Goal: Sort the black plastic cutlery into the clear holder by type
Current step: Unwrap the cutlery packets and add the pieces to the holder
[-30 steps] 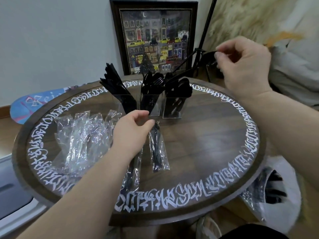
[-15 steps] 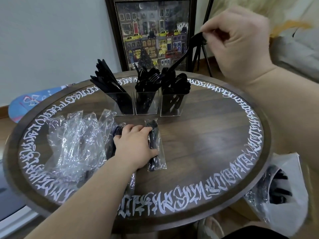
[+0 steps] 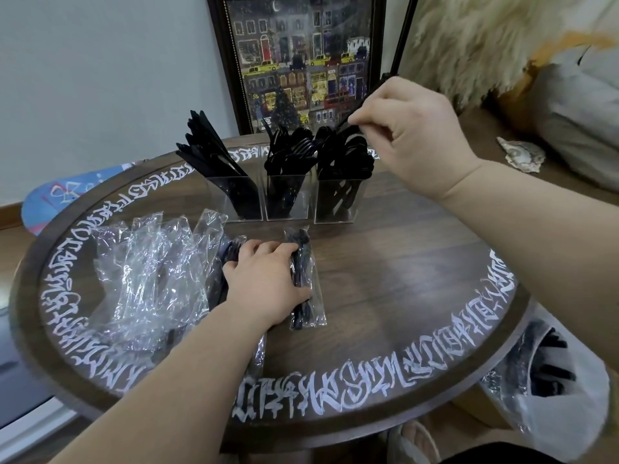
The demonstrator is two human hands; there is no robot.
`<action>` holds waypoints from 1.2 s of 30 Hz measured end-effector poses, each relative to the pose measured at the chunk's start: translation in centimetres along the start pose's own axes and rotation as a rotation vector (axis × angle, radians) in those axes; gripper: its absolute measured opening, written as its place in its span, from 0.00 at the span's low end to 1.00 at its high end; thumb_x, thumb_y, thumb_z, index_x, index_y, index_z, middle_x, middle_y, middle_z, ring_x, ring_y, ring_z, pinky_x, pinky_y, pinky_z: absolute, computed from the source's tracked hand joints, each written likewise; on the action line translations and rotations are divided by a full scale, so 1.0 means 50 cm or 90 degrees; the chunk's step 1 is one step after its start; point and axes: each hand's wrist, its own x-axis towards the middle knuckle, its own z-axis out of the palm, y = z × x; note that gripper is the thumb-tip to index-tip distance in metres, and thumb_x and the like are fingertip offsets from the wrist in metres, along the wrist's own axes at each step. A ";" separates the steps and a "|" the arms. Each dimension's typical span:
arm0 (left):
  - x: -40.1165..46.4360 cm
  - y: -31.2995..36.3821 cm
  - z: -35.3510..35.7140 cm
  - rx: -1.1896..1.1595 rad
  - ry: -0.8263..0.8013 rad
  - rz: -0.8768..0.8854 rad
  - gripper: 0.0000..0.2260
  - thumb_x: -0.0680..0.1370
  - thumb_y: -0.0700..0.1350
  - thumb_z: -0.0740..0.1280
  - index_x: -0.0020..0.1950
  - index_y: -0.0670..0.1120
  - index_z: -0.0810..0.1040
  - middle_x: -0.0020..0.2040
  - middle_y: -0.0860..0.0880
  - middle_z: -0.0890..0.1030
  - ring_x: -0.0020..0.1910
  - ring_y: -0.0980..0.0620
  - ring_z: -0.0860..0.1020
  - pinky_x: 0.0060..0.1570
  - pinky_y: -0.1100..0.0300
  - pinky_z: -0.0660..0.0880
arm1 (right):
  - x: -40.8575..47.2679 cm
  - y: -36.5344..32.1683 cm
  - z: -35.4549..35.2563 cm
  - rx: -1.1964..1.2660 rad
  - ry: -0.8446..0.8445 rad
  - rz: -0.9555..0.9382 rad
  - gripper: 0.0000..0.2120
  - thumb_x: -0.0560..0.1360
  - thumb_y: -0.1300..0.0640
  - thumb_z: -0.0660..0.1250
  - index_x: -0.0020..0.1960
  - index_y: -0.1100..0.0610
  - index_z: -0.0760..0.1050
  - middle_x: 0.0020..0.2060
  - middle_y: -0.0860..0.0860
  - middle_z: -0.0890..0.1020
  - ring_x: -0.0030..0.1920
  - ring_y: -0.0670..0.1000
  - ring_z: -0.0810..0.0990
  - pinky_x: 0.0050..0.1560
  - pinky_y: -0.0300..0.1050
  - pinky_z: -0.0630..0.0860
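Left hand palm down with fingers curled, right hand raised, fingertips pinched, both forearms extended

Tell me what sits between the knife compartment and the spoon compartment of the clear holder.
The fork compartment, packed with upright black forks, stands between the knife compartment and the spoon compartment. The head view shows it plainly.
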 end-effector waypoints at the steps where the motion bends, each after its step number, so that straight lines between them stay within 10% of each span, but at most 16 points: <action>1: 0.000 0.000 0.000 -0.002 0.000 0.001 0.35 0.70 0.64 0.69 0.74 0.60 0.60 0.74 0.55 0.63 0.74 0.48 0.52 0.67 0.43 0.57 | -0.002 0.001 0.008 0.000 -0.020 0.002 0.08 0.75 0.63 0.65 0.49 0.62 0.83 0.44 0.58 0.81 0.43 0.58 0.81 0.46 0.49 0.78; 16: -0.011 0.003 0.004 -0.004 0.007 0.022 0.35 0.71 0.63 0.69 0.74 0.59 0.59 0.73 0.58 0.65 0.74 0.48 0.53 0.65 0.43 0.58 | -0.023 -0.012 0.041 -0.091 -0.224 0.012 0.18 0.77 0.68 0.60 0.62 0.56 0.78 0.57 0.54 0.80 0.53 0.59 0.75 0.51 0.51 0.74; 20: -0.017 0.006 0.002 -0.005 -0.004 0.028 0.35 0.71 0.63 0.69 0.74 0.59 0.59 0.72 0.58 0.66 0.74 0.49 0.54 0.66 0.43 0.58 | -0.046 -0.047 0.026 -0.028 -0.077 0.053 0.13 0.75 0.66 0.62 0.57 0.60 0.79 0.49 0.56 0.81 0.45 0.56 0.79 0.45 0.46 0.76; 22: -0.019 0.004 0.001 -0.006 -0.007 0.029 0.33 0.73 0.63 0.67 0.74 0.59 0.59 0.72 0.59 0.66 0.74 0.49 0.54 0.66 0.43 0.58 | -0.079 -0.083 0.033 0.013 -0.067 0.170 0.10 0.76 0.62 0.62 0.54 0.58 0.80 0.46 0.54 0.81 0.44 0.55 0.79 0.45 0.46 0.76; 27: -0.025 0.003 0.002 0.021 -0.010 0.047 0.19 0.81 0.53 0.56 0.73 0.61 0.62 0.71 0.55 0.67 0.72 0.48 0.56 0.65 0.43 0.58 | -0.182 -0.138 0.115 0.145 -0.436 0.616 0.12 0.74 0.56 0.66 0.56 0.56 0.77 0.50 0.55 0.83 0.54 0.57 0.80 0.57 0.49 0.76; 30: -0.033 0.006 0.002 0.055 -0.043 0.066 0.22 0.80 0.55 0.60 0.74 0.62 0.61 0.70 0.53 0.66 0.72 0.46 0.55 0.65 0.43 0.58 | -0.192 -0.155 0.142 0.460 -0.349 0.883 0.07 0.73 0.63 0.69 0.49 0.59 0.72 0.37 0.57 0.81 0.35 0.52 0.82 0.36 0.45 0.82; 36: -0.043 0.006 -0.003 0.067 -0.046 0.076 0.27 0.75 0.62 0.65 0.73 0.64 0.61 0.69 0.54 0.66 0.71 0.47 0.55 0.64 0.44 0.58 | -0.195 -0.167 0.155 0.394 -0.383 0.886 0.06 0.70 0.63 0.70 0.36 0.61 0.76 0.29 0.56 0.77 0.28 0.53 0.76 0.29 0.41 0.75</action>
